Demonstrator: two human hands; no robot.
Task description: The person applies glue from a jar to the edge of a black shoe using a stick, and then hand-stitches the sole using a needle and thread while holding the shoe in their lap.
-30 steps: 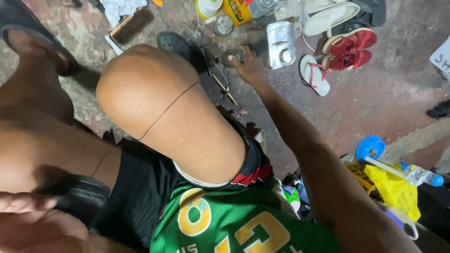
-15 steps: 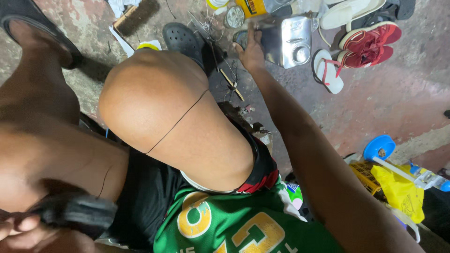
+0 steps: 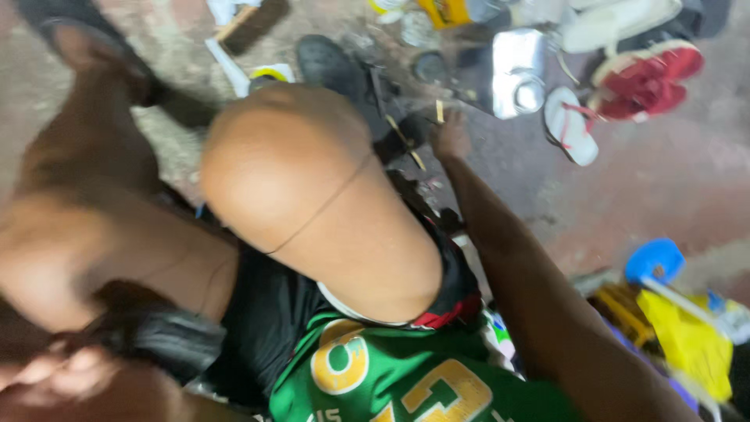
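Head view was blurred throughout, looking down over the person's raised knee and green shirt to a concrete floor (image 3: pixel 664 195).

At the lower left edge, the left hand (image 3: pixel 70 375) lay with fingers curled around a dark, soft-looking object (image 3: pixel 168 340) held just to its right, against the thigh. The object's kind could not be made out.

Across the frame, beyond the knee, the right hand (image 3: pixel 449 139) reached down to the floor at the end of an outstretched arm. A small pale stick-like piece (image 3: pixel 439 111) stood just above the fingertips; whether the fingers pinched it or were merely touching it could not be told from the blur. A dark shoe sole (image 3: pixel 332 62) lay to the left of that hand, and thin yellowish sticks (image 3: pixel 406 144) lay just beside it on the same side.

Just beyond and to the right of the right hand stood a shiny metal container (image 3: pixel 516 70). Further right lay a white flip-flop (image 3: pixel 570 125) and a red sandal (image 3: pixel 644 82), near each other.

Well behind that hand, beside the forearm at the lower right, were a blue round lid (image 3: pixel 652 258) and a yellow bag (image 3: pixel 687 336).
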